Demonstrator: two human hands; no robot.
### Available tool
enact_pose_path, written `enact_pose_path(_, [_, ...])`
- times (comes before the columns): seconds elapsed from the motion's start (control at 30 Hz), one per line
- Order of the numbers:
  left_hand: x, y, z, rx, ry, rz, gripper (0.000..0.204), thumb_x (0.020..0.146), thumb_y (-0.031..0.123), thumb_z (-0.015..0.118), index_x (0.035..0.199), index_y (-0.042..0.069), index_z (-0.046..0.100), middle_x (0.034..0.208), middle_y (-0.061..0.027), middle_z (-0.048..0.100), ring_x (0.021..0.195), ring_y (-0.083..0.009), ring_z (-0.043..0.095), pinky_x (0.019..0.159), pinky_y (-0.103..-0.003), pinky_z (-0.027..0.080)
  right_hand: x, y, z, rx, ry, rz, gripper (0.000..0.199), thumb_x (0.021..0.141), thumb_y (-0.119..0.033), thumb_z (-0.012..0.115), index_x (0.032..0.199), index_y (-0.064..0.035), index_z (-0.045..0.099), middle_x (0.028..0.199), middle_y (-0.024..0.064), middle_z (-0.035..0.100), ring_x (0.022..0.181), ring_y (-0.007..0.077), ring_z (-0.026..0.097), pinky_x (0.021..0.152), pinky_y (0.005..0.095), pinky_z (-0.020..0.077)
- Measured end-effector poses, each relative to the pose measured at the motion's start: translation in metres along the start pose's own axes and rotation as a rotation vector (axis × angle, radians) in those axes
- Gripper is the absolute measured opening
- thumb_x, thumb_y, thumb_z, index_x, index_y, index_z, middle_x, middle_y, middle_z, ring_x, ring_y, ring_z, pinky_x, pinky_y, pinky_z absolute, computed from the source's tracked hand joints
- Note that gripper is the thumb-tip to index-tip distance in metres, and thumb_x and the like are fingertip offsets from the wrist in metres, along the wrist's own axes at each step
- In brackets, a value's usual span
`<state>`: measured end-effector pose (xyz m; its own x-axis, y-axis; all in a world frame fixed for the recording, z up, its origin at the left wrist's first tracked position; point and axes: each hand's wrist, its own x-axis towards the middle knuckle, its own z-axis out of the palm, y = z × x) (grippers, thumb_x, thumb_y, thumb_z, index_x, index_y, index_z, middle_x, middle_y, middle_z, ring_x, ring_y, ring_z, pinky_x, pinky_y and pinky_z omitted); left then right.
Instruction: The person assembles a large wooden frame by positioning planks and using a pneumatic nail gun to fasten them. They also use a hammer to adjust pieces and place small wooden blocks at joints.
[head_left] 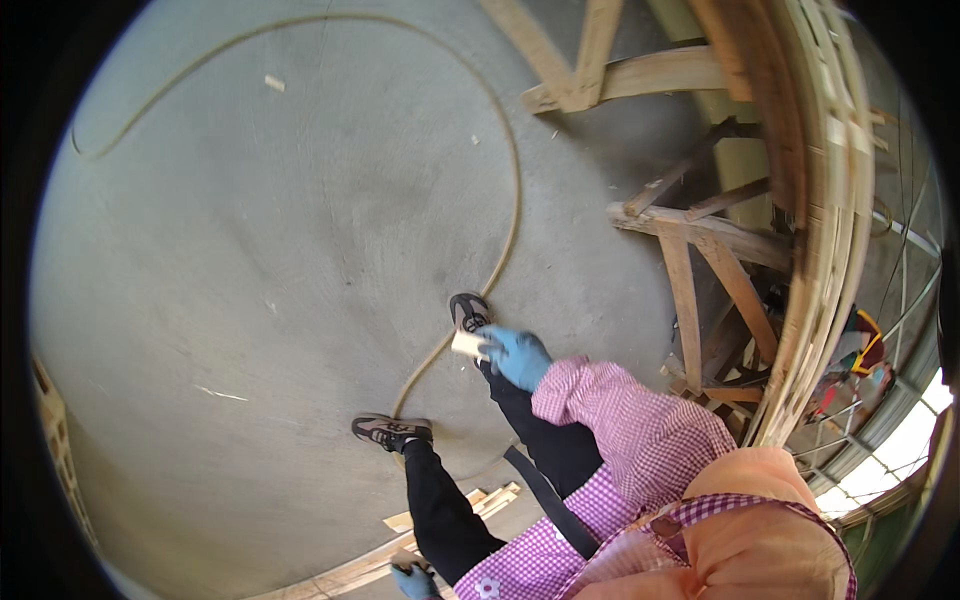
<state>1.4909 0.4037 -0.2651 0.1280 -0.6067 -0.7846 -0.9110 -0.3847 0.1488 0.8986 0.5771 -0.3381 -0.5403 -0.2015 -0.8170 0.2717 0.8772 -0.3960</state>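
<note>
Block (468,345) pinched in right hand (518,356) fingers, above hose (508,215) on floor (250,250). Left hand (413,580) fingers: cannot tell. Advise stepping clear of hose.

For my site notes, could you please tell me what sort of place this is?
Probably a building site: a bare concrete floor, rough timber bracing against formwork, and a hose lying across the floor.

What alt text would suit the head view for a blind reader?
A person in a pink checked shirt stands on a grey concrete floor, the blue-gloved right hand gripping a small pale block. The gloved left hand is low by wooden strips; a tan hose curves past the shoes, wooden framing at right.
</note>
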Motion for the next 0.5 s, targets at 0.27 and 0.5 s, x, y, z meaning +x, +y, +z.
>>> enact_pose_path(0.27, [-0.160,0.041,-0.080,0.020,-0.370,-0.359,0.057,0.088,0.038,0.065,0.129,0.009,0.038,0.099,-0.0148,0.066,0.063,-0.0173,0.062,0.045,-0.026,0.042,-0.213,-0.061,-0.100,0.312,-0.039,-0.079,0.035,0.086,-0.021,0.066,0.117,-0.0075,0.060,0.076,0.0091,0.066,0.062,0.0122,0.060,0.057,0.0292,0.0483])
enact_pose_path(0.5, [-0.136,0.195,-0.048,-0.057,-0.487,0.195,0.061,0.088,0.034,0.067,0.133,0.007,0.035,0.101,-0.0179,0.065,0.068,-0.0203,0.062,0.055,-0.027,0.048,-0.342,0.048,-0.158,0.597,0.328,-0.028,0.034,0.084,-0.030,0.065,0.111,-0.0094,0.065,0.086,0.0098,0.069,0.072,0.0188,0.066,0.067,0.0318,0.0521])
